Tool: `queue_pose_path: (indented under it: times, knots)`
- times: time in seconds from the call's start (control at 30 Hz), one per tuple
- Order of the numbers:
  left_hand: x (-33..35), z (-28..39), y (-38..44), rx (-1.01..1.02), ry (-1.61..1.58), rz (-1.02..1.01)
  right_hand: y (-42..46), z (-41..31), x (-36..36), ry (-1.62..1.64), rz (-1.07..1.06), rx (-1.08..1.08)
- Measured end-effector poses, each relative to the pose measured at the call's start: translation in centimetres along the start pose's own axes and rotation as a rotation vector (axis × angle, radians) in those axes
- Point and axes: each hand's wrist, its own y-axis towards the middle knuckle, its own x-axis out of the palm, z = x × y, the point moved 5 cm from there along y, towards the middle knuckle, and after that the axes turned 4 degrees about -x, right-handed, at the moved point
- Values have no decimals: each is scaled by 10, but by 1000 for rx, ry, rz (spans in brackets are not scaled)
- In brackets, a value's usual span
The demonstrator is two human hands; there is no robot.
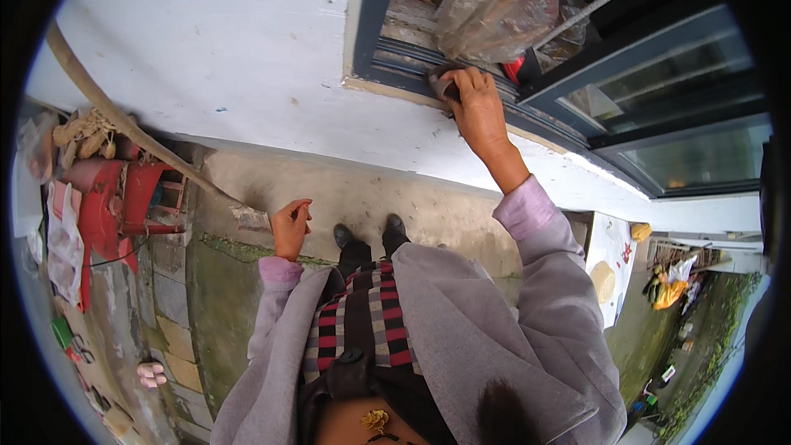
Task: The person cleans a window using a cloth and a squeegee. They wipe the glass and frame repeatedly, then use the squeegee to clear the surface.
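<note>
My right hand (479, 108) grips a dark grey-brown object (444, 81), perhaps a cloth or sponge, at the lower track of a sliding window frame (408, 68). Its exact kind is partly hidden by the fingers. Just beyond it, a clear plastic bag (500, 6) with something brown inside lies on the sill behind the track. A red and black item (516, 69) shows beside the bag. Low on the left, my left hand (291, 228) hangs in front of the white wall's foot, fingers curled; whether it holds anything cannot be told.
A long wooden pole (142, 136) leans at left, near a red metal machine (102, 204). Metal bars cross the window opening, and glass panes (698, 161) stand at right. A white table (602, 253) bears a round yellowish item. Concrete paving (247, 179) lies underfoot.
</note>
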Motion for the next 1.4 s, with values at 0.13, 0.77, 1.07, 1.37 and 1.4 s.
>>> queue_pose_path:
  times: [0.13,0.77,1.07,1.37,1.4]
  knots:
    - [-7,-6,-6,-35,-18,10,-41,-5,-28,315,-189,-34]
    - [-41,-36,-69,-63,57,282,-99,33,-76,714,93,343]
    - [-45,-49,-105,-56,63,371,-73,27,-95,454,905,-17]
    - [-88,-74,-144,-74,20,552,-59,-38,-24,1164,108,273]
    - [-91,-89,-151,-101,6,568,-52,-23,-84,1137,344,185]
